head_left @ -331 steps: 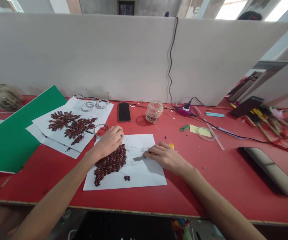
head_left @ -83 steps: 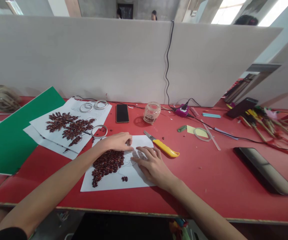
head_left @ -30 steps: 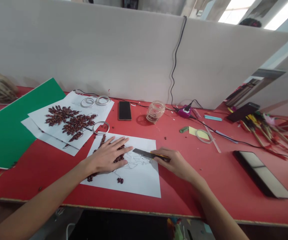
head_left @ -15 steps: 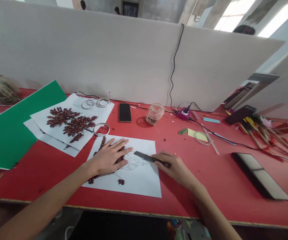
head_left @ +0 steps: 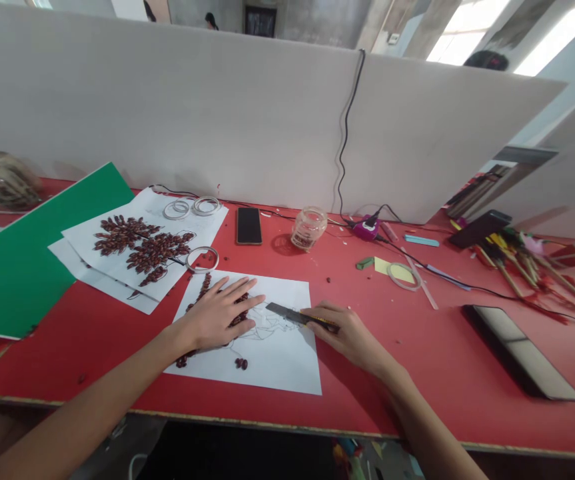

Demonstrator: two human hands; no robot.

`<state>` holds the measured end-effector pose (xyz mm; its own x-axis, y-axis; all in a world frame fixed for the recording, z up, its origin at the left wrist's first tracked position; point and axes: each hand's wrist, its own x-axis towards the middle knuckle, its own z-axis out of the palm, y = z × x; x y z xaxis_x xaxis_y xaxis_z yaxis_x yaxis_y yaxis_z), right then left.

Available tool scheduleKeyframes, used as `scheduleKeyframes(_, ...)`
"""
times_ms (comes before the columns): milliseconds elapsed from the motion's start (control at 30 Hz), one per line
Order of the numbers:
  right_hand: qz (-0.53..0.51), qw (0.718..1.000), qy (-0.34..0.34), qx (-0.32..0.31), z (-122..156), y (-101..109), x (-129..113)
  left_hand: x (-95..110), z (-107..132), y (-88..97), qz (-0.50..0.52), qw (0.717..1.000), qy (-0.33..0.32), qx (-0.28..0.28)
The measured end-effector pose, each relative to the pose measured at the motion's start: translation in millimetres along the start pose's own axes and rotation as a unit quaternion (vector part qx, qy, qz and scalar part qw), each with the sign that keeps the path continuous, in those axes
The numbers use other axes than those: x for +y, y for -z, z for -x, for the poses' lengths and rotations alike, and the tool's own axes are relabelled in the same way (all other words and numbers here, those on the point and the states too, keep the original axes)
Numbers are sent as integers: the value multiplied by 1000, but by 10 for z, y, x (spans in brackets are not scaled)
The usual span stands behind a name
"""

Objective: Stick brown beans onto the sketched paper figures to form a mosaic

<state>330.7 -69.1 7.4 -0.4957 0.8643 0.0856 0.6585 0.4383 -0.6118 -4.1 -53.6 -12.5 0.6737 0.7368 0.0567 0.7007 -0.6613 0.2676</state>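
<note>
A white sheet with a pencil drawing lies on the red table. Dark red beans are stuck on its left part. My left hand lies flat on those beans, fingers spread. My right hand is closed round a yellow utility knife; its long blade rests on the drawing, pointing left toward my left fingertips. Two loose beans lie lower on the sheet.
Other bean-covered sheets and a green card lie left. Tape rings, a phone, a glass jar, a pink charger with cable, a dark tablet and craft sticks stand around.
Between 2.8 s and 1 s ago my right hand picked up the knife from the table and my left hand flattened on the beans. Since then, almost nothing has moved.
</note>
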Motion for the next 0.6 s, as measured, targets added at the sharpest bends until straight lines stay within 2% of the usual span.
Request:
scheduleKeyframes(200, 32, 999, 9, 3, -3, -16, 26, 3, -1, 5, 5, 1000, -8, 15)
scheduleKeyframes(433, 185, 982, 27, 35, 71, -60, -23, 19, 12, 41, 21, 997, -75, 27)
scheduleKeyframes(600, 214, 975, 41, 43, 127, -79, -54, 26, 7, 37, 32, 995, -92, 21)
